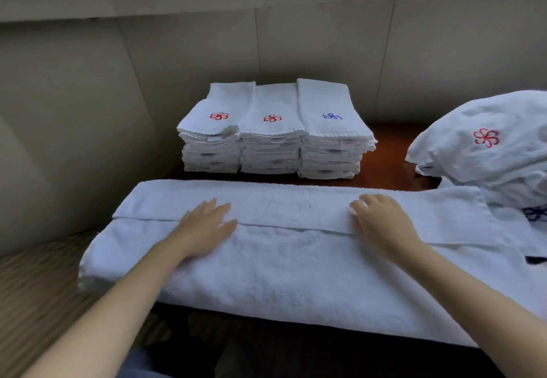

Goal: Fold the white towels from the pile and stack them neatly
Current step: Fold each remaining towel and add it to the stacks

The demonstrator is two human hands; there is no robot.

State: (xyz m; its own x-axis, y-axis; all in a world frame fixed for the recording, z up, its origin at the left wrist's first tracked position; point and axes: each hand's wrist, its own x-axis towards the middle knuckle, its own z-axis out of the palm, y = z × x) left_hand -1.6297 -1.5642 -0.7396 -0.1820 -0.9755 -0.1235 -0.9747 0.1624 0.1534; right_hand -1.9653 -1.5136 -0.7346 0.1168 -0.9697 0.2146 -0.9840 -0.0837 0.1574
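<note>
Three stacks of folded towels [273, 128] done, at 12 o'clock on table [384, 170]. Current towel [266, 259] spread at centre, far edge folded over lengthwise. Left hand [207, 223] flat, fingers straight, pressing fold seam; right hand [381, 220] likewise flat on seam. Unfolded pile [488, 152] waits at 3 o'clock. Likely past halfway.

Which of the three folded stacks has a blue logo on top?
The rightmost stack: its top towel's emblem is blue; the left stack and middle stack show red ones.

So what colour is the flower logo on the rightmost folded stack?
Blue, on the rightmost stack's top towel; clearest in the head view.
</note>
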